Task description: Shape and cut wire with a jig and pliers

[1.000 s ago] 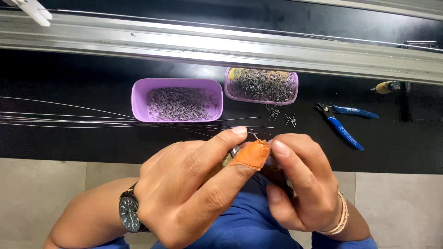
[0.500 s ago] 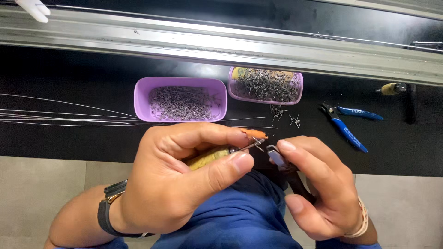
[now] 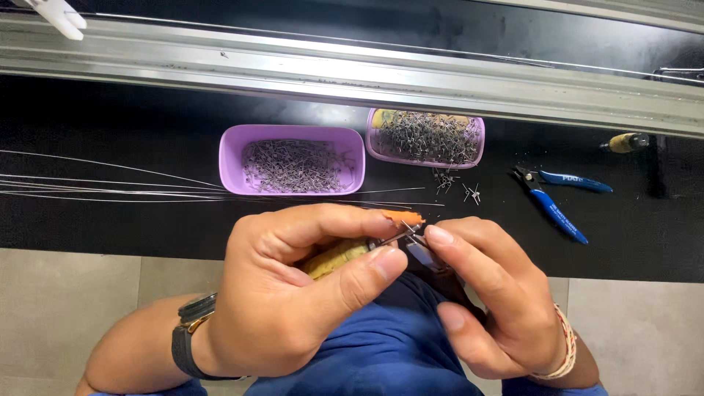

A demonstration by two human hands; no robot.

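Wires (image 3: 110, 187), thin and grey, fan across the black bench (image 3: 147, 117) from the left edge, running under the front of a purple tub (image 3: 292, 160) heaped with small grey metal parts. Just right of it sits a second, pinker tub (image 3: 425, 139), also full of metal parts and set slightly nearer the long metal rail (image 3: 352, 73) that crosses the back of the bench. A few loose parts (image 3: 455, 185) lie scattered on the bench in front of that tub. Further right rest blue-handled cutters (image 3: 559, 199), jaws pointing left, and beyond them a small yellowish tool (image 3: 627, 142) near the rail. At the top left corner a white object (image 3: 59, 15) juts in; what it is cannot be told.

Close to the camera, the left hand (image 3: 293, 293), with a dark watch (image 3: 192, 334) on its wrist, is clamped around a yellow-handled tool (image 3: 334, 257), with an orange tip (image 3: 403, 217) showing above the thumb. The right hand (image 3: 491, 301), wearing a woven bracelet (image 3: 565, 348), meets it tip to tip; its fingers are pinched on a small metal piece (image 3: 422, 251) just beside the tool's nose, in front of the bench edge and above a blue garment (image 3: 381, 352). What exactly the piece is cannot be made out.
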